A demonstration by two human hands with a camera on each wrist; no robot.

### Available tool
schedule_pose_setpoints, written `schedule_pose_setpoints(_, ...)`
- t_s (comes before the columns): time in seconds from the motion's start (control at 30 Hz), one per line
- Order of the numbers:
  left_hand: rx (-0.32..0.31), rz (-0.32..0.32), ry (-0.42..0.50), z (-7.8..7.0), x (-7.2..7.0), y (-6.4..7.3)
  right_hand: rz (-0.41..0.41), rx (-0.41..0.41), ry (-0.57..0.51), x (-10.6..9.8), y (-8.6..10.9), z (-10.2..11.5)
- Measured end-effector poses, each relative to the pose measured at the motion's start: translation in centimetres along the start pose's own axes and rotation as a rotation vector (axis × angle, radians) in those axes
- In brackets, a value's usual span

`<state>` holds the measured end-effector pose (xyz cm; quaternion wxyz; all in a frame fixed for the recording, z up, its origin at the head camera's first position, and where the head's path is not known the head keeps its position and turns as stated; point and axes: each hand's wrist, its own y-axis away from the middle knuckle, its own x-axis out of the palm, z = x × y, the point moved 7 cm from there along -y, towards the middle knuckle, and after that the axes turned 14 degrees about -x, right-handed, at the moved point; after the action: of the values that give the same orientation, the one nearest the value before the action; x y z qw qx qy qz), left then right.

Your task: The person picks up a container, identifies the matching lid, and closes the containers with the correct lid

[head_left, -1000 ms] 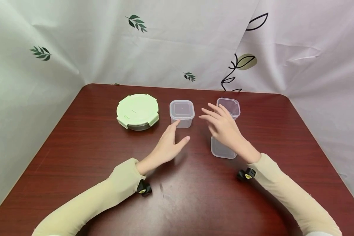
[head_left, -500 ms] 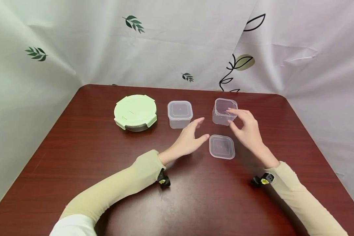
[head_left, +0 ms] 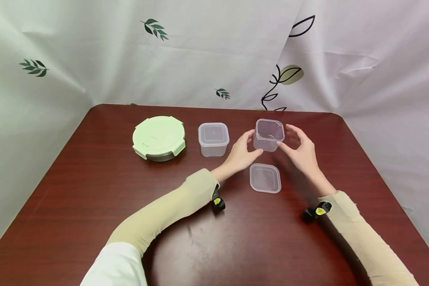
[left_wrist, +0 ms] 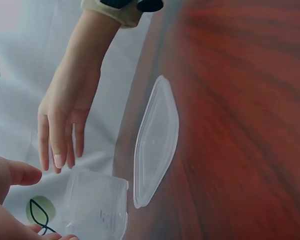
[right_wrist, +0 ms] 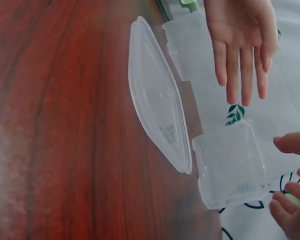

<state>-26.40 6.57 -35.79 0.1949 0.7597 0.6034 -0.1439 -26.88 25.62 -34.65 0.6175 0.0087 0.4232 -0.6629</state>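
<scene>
An uncovered clear square food container [head_left: 266,139] stands upright on the table between my two hands. On its left, my left hand [head_left: 240,154] holds thumb and fingers spread, fingertips close to the side wall. The right hand [head_left: 303,154] is opposite, its thumb tip right by the near corner and its fingers reaching past the right side. Both wrist views show space between the fingers and the container [right_wrist: 232,165]. Nearer the front, a translucent square lid [head_left: 265,178] lies flat on the table.
Left of the hands stands a similar square container with its lid on [head_left: 213,139]. Farther left is a round container with a pale green clip lid [head_left: 159,137]. A white leaf-patterned curtain [head_left: 193,59] hangs behind the dark red wooden table [head_left: 186,246].
My left hand has moved right, from the lidded square container to the uncovered one. The right hand has shifted from over the uncovered container to its right side.
</scene>
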Motion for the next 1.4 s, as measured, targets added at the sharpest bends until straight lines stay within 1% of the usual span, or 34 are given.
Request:
schedule_pose_setpoints(0.1, -0.035, 0.001, 0.004, 0.2, 0.4, -0.9, 0.041, 0.076, -0.067, 0.5, 0.0, -0.9)
schedule_pose_setpoints(0.2, -0.067, 0.0, 0.008, 0.4, 1.0, -1.8, 0.057, 0.14, -0.161, 1.0, 0.0, -1.6)
schedule_pose_setpoints(0.33, -0.098, -0.013, 0.048, 0.8, 1.4, -2.7, 0.065, 0.18, -0.244, 1.5, 0.0, -2.0)
schedule_pose_setpoints(0.47, -0.118, -0.03, 0.087, 1.2, 1.5, -3.4, 0.082, 0.184, -0.257, 1.9, 0.0, -1.9)
schedule_pose_setpoints(0.6, -0.126, -0.028, 0.115, 1.4, 1.6, -3.7, 0.097, 0.186, -0.272, 2.3, 0.0, -1.7)
schedule_pose_setpoints(0.83, -0.093, 0.003, 0.16, 1.4, 1.5, -3.8, 0.122, 0.197, -0.298, 2.6, 0.1, -1.4)
schedule_pose_setpoints(0.93, -0.084, 0.0, 0.166, 1.4, 1.4, -3.7, 0.122, 0.197, -0.313, 2.7, 0.2, -1.4)
schedule_pose_setpoints(1.17, -0.096, -0.044, 0.101, 1.9, 0.7, -3.5, 0.136, 0.193, -0.332, 2.9, 0.7, -1.2)
schedule_pose_setpoints(1.4, -0.127, -0.059, 0.041, 2.8, 0.2, -3.3, 0.175, 0.164, -0.31, 3.6, 0.8, -0.4)
